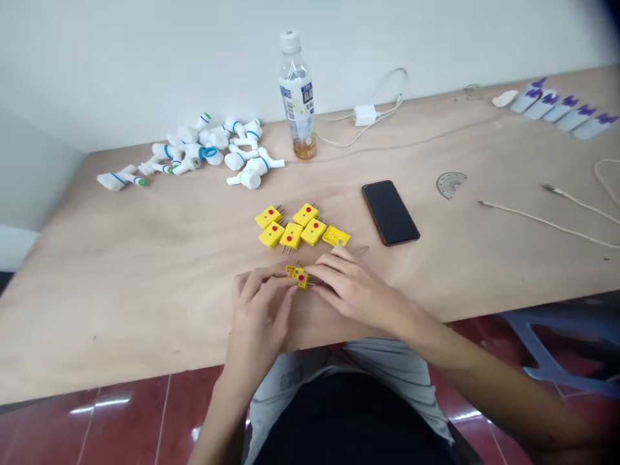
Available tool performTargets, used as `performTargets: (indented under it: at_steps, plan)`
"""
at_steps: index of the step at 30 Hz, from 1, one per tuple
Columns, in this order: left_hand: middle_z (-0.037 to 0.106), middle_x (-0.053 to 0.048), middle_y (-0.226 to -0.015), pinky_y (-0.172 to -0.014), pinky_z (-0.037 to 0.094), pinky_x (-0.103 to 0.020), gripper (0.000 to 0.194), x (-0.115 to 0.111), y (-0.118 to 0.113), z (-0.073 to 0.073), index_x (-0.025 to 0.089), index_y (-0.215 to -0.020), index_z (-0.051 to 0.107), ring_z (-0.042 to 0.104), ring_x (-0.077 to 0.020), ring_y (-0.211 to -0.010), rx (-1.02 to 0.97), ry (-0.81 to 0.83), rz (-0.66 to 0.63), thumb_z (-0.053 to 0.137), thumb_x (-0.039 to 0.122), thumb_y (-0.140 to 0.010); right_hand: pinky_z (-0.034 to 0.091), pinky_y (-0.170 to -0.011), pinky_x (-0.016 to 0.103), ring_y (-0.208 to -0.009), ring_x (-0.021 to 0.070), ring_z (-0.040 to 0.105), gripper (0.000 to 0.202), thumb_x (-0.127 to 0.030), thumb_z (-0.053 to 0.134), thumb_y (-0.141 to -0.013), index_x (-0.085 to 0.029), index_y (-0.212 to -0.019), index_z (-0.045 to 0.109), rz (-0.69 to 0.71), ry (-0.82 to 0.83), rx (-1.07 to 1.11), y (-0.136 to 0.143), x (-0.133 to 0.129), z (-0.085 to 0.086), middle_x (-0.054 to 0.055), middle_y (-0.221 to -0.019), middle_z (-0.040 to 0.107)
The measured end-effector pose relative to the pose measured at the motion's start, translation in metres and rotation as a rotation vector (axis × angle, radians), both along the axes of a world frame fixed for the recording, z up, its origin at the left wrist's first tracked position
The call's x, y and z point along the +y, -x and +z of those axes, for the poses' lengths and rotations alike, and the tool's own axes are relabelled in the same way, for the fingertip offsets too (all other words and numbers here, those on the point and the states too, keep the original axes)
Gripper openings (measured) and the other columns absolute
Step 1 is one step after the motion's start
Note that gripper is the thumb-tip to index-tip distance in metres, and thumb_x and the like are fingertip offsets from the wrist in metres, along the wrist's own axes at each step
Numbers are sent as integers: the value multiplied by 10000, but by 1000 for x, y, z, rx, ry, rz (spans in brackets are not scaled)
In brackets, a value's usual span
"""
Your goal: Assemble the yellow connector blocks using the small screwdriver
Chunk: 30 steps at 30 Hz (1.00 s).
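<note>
Between my two hands, just above the table's front part, is a small yellow plastic plug [301, 278] with a red dot and metal pins pointing right. My left hand [259, 310] pinches its left side with thumb and fingers. My right hand [351, 284] is closed at its right end, around the pins; the fingertips partly hide that end. Beyond my hands lie several similar yellow plugs [291, 236] with red dots and metal pins. Beside them, near my right fingers, sits an opened yellow shell half [336, 236]. A thin metal piece [361, 250] shows past my right knuckles.
A phone [391, 213] lies right of the plugs, with a protractor [451, 185] and white cables [547, 223] farther right. A bottle [297, 97], a charger [365, 115] and white plastic fittings [194, 147] are at the back. Purple-topped pouches [562, 108] lie back right.
</note>
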<state>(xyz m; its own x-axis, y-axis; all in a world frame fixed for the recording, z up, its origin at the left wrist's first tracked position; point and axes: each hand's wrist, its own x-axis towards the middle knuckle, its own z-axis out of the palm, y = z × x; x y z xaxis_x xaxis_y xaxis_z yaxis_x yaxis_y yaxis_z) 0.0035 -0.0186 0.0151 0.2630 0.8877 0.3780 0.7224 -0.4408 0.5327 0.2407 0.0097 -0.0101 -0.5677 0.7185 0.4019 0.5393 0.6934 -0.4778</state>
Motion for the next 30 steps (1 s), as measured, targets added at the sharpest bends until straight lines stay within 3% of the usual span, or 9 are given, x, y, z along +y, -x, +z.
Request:
performTargets:
  at_steps: [9,17,23,30]
  plan:
    - [781,-91,-1208,-1008,592,-470,211,-7,-6,-12,265,-1169,819,660,-293,-1095,75,-105,35,649,144,-1138,648,-1051,490,-1123,292,676,237,-182,600,-1172,-140,-1336,765,-14,-3,8,1,-1,3,130,-1210,801]
    - [784,-101,-1164,-998,594,-450,199,-5,-8,-12,219,-1176,809,648,-272,-1063,129,-205,7,664,89,-1132,636,-1089,481,-1154,293,676,310,-185,588,-1178,-117,-1429,758,-14,-18,31,2,-1,0,134,-1232,811]
    - [801,-63,-1137,-947,620,-437,146,-5,-7,-15,266,-1139,843,684,-257,-1047,56,-146,22,783,142,-1090,646,-1096,508,-1164,295,687,322,-190,572,-1186,-125,-1448,749,-11,-10,51,2,-1,-2,143,-1254,816]
    - [815,-61,-1144,-950,627,-457,137,-6,-9,-16,270,-1150,860,703,-258,-1049,23,-108,50,792,168,-1089,654,-1081,505,-1143,286,685,316,-212,560,-1199,-144,-1445,746,-18,-9,42,1,-2,-1,129,-1234,816]
